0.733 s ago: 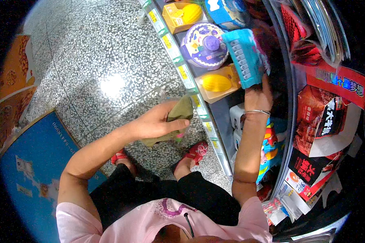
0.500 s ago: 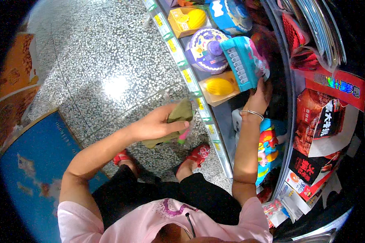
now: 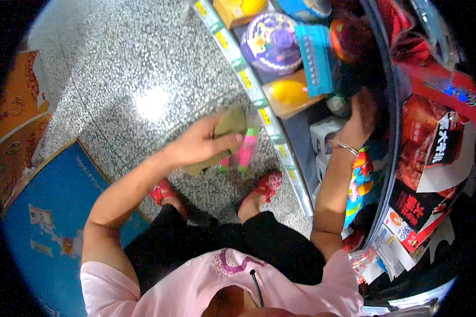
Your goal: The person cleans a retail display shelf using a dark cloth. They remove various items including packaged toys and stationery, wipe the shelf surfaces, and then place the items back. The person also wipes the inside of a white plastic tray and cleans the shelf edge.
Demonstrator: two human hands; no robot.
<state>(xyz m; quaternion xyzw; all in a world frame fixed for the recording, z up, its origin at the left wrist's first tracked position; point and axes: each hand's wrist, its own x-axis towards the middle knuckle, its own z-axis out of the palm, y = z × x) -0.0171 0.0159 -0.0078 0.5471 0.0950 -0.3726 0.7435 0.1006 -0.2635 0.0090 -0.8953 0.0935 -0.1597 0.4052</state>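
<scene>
My left hand is closed on a folded olive-green cloth, over the floor left of the shelf. Just beyond its fingertips shows a pink and bright green item; whether the hand holds that too is unclear. Wearing a bracelet, my right hand reaches into the shelf, its fingers blurred and in shadow. Close by, a teal toy with a row of white keys stands tilted. A small greyish round thing lies beside the right hand, and a white-grey item sits under its wrist.
A purple round toy and a yellow toy in a box sit along the shelf's price-label edge. Colourful toys lie beside my right forearm. Red food packages stand farther right. A blue board is at left.
My right hand has left the teal toy's lower edge and moved right, deeper into the shelf. More of the pink and green item shows by the left hand. The view has shifted slightly.
</scene>
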